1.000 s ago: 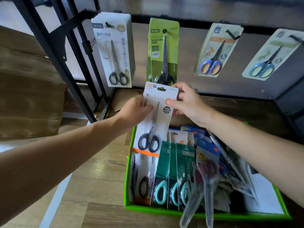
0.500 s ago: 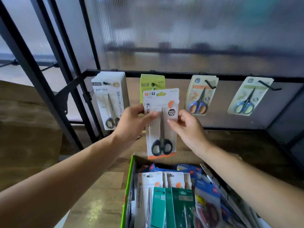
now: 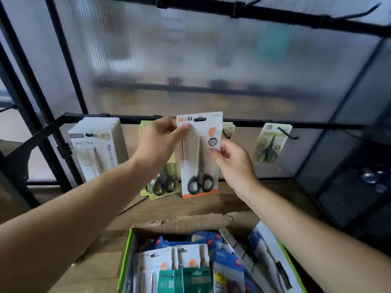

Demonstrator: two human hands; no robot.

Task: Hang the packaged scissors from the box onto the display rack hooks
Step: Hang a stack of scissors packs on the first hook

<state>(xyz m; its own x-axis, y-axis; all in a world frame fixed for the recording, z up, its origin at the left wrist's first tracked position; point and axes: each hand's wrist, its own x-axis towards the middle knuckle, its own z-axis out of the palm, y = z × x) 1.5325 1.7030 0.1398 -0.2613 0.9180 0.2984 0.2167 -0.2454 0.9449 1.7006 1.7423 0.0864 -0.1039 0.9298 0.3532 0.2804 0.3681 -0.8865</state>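
1. Scissors pack (image 3: 198,157): white card with an orange foot strip and black-handled scissors. It is in the air in front of the lower rack rail (image 3: 296,125), above the box (image 3: 124,261) and clear of it.
2. Orientation: the long axis is near upright. Blades point up and handles down, with the printed face toward the camera. The hang slot (image 3: 200,119) is at the top edge, about level with the rail.
3. Left hand (image 3: 158,142) pinches the upper left edge, thumb on the front. Right hand (image 3: 232,163) pinches the right edge at mid-height. Both are grasping the one pack.
4. Step, as judged: transport is done and the slot is being lined up with a hook. I cannot tell which hook is the target; one likely sits behind the card.
5. Next move calls for squaring the slot to a hook tip, then pushing the pack back along the hook and letting go.
6. Neighbours: the green pack (image 3: 167,182) hangs just to the left, behind the left hand. A white pack stack (image 3: 95,153) is farther left. The upper rail hooks (image 3: 359,13) look bare.
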